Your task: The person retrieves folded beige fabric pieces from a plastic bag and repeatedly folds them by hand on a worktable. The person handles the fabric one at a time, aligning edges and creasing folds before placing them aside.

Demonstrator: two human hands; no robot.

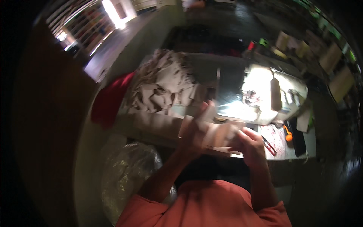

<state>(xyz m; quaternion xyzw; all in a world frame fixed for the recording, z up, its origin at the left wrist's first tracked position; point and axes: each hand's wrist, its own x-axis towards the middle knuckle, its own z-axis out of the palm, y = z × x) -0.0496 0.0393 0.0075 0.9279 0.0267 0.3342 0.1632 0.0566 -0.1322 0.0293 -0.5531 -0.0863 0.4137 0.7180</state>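
Observation:
In front of my body, a small stack of flat beige pieces (pixel 219 135), cloth or stiff paper, lies between my two hands, blurred by motion. My right hand (pixel 252 146) pinches its right end, thumb on top and fingers curled under. At the left end, my left hand (pixel 193 133) is against the pieces, its fingers smeared, so its grip does not show clearly. Beyond it, a large loose heap of similar beige pieces (pixel 160 81) covers the left of the worktable. A brightly lit sewing machine (pixel 275 92) stands to the right.
Red-handled snips (pixel 270 148), an orange ball-shaped item (pixel 289 137) and a dark flat object (pixel 298 142) lie on the right. Red cloth (pixel 111 100) hangs at the left edge. A clear plastic bag (pixel 132 174) sits below left. Thread spools (pixel 263 42) stand at the back right.

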